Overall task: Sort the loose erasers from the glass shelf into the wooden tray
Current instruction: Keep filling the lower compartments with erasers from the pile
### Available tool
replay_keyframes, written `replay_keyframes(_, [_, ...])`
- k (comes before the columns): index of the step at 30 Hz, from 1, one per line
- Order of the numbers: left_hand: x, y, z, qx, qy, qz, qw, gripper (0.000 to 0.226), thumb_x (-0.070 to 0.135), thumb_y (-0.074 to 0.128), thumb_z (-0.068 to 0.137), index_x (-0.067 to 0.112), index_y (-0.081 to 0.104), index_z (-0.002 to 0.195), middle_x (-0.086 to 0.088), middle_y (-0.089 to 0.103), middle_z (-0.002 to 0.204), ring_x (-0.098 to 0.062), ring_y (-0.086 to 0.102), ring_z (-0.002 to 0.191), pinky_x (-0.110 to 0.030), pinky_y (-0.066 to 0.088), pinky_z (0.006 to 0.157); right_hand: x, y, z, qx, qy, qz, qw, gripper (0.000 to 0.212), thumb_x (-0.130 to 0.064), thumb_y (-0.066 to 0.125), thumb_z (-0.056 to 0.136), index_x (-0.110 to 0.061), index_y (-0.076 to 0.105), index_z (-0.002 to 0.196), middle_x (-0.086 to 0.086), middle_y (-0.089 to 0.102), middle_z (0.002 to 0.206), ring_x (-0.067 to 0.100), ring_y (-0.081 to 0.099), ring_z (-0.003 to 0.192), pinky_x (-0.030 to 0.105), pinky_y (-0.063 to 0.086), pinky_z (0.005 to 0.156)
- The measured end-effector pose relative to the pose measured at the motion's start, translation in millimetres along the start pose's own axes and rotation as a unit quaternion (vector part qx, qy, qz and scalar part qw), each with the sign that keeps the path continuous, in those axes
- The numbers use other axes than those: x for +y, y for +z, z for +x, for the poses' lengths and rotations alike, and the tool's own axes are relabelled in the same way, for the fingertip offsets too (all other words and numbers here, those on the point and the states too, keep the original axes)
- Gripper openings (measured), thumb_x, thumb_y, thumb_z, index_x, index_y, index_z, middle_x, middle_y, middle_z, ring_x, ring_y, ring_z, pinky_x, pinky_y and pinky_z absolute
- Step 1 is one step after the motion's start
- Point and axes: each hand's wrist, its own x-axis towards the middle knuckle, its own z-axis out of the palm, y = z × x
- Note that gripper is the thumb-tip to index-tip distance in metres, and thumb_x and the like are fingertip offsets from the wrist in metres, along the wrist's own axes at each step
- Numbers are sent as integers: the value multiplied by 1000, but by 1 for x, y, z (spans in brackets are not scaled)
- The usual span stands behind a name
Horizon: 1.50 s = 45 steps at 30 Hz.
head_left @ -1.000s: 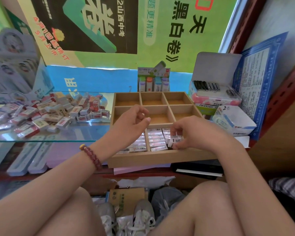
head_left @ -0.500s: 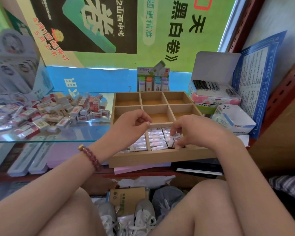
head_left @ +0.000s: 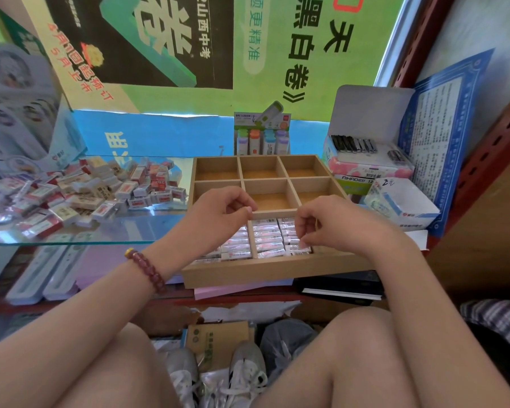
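- While the right hand [head_left: 336, 228] pinches one wrapped eraser [head_left: 300, 250] between thumb and forefinger, low at the right side of the front middle cell of the tray [head_left: 262, 273], the sorting looks to me only at its beginning.
- Done, as far as I see: the front left and front middle cells hold packed erasers [head_left: 265, 240], laid flat in neat rows. The front right cell is hidden behind the right hand.
- Left to do: the six cells of the middle and back rows are bare, and a big heap of loose erasers [head_left: 100, 195] lies on the shelf [head_left: 71, 235], left of the tray. I judge that much more is left than done.
- The left hand [head_left: 218, 213] hovers over the tray, fingers curled in, thumb against forefinger; whether it holds something small I cannot tell.
- The tray is pale matt wood, with thin straight dividers that make square cells. The shelf is clear glass with a greenish edge, and it mirrors the heap.
- The erasers are small rectangular blocks. Those in the tray wear shiny clear wrap; those in the heap have sleeves in red, white and cream.
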Motion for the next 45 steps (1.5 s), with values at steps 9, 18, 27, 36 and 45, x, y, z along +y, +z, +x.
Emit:
replay_keyframes(9, [-2, -3, -2, -7, 1, -9, 1000, 15, 14, 55, 90, 25, 63, 83, -1, 69, 87, -18, 65, 87, -35, 53, 87, -10, 7, 5, -31, -4, -37, 999, 9, -21, 71, 83, -24, 62, 84, -13, 51, 74, 2, 46, 66, 19, 35, 53])
replay_keyframes(18, [-13, -5, -10, -122, 85, 92, 985, 27, 48, 64, 78, 40, 57, 103, 15, 53, 114, 1, 49, 104, -26, 42, 96, 15, 8, 6, 126, 69, 0, 990, 9, -29, 61, 90, -25, 59, 98, -7, 59, 99, 12, 56, 87, 30, 48, 75])
replay_keyframes(27, [-28, 3, -19, -267, 112, 405, 867, 82, 34, 57, 89, 47, -4, 144, 12, -18, 153, -16, -8, 144, -54, -11, 114, 73, 17, 16, 38, 277, -31, 960, 34, -9, 40, 92, -9, 50, 125, 11, 59, 111, 28, 57, 102, 36, 47, 79])
replay_keyframes(36, [-35, -4, -19, -303, 70, 407, 859, 82, 40, 48, 94, 44, -18, 142, 15, -27, 151, -16, -12, 144, -56, -15, 109, 66, 25, 21, 77, 263, -66, 959, 32, -4, 46, 88, -9, 53, 119, 11, 61, 112, 29, 59, 101, 33, 44, 71])
replay_keyframes(45, [-45, -10, -20, -282, 78, 403, 867, 80, 40, 51, 92, 46, -9, 143, 18, -24, 150, -14, -8, 144, -56, -17, 107, 43, 22, 19, 57, 277, -74, 956, 41, -4, 44, 91, -4, 42, 132, 14, 51, 127, 29, 55, 112, 36, 43, 75])
